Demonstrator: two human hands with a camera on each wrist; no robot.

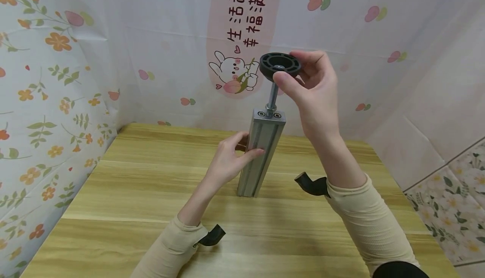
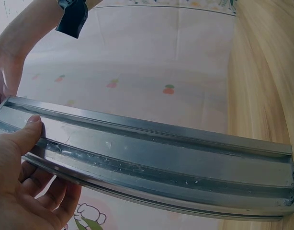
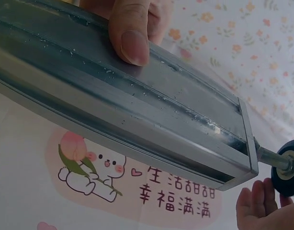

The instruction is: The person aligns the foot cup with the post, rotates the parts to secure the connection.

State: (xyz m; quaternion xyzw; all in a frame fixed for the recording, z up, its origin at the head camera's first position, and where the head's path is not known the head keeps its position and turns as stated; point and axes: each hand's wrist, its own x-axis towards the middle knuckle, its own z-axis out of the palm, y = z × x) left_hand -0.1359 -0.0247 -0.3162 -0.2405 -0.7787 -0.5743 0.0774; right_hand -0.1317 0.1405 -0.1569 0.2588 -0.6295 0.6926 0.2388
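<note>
A silver aluminium profile stands on end on the table, leaning a little to the right at its top. My left hand grips it around the middle; in the left wrist view the thumb lies along its grooved face and the fingers go behind. Its top carries an end plate with two screws. A threaded rod with a nut rises from that plate to a round black levelling foot, cupped side up. Thumb and fingers of my right hand pinch the foot's rim from the right.
Under the profile is a wood-grain table. A white cloth printed with fruit, a rabbit and writing hangs behind it, and a floral cloth on the left. Black curved pieces stick out from both sleeves.
</note>
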